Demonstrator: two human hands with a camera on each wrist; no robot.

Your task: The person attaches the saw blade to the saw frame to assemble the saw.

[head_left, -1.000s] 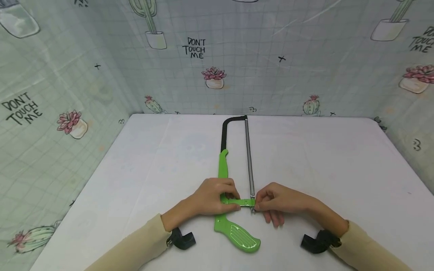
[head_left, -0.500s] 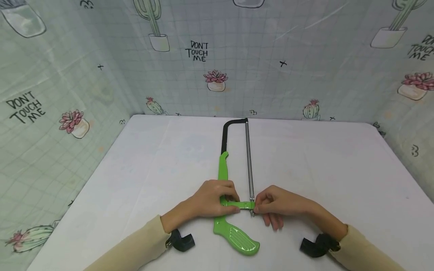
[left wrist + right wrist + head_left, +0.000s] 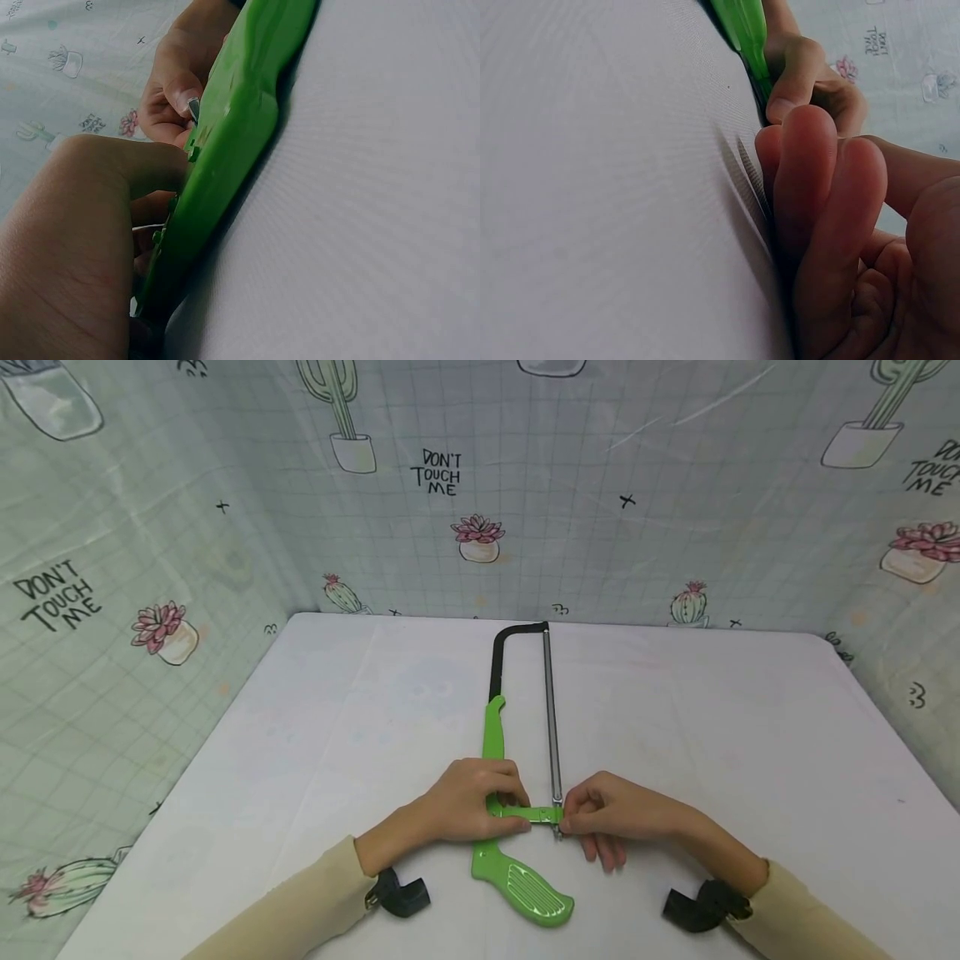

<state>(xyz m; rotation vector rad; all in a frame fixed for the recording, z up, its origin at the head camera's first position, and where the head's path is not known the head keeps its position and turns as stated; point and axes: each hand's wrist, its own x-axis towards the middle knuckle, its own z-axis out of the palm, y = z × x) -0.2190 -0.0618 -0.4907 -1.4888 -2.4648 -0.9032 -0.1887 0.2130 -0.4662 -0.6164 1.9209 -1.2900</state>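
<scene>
A hacksaw (image 3: 492,727) lies flat on the white table, its green handle (image 3: 534,888) toward me and its black bow (image 3: 498,660) pointing away. The grey metal blade (image 3: 552,718) runs along its right side. My left hand (image 3: 474,797) grips the green frame, thumb and fingers on either side of the short crossbar (image 3: 536,814). At the right end of that bar, my right hand (image 3: 626,810) pinches the corner where the blade meets the frame; a small metal fitting (image 3: 558,832) pokes out below. In the right wrist view, the fingers (image 3: 806,165) hide what the right fingertips hold.
Bare white table (image 3: 720,718) surrounds the saw. A cloth backdrop (image 3: 555,485) printed with cacti rises behind and at both sides. Black wrist-worn mounts (image 3: 405,893) hang by both sleeves.
The whole scene has shifted slightly downward in the head view during the first half second. Both hands keep their hold on the hacksaw, with no clear movement against it.
</scene>
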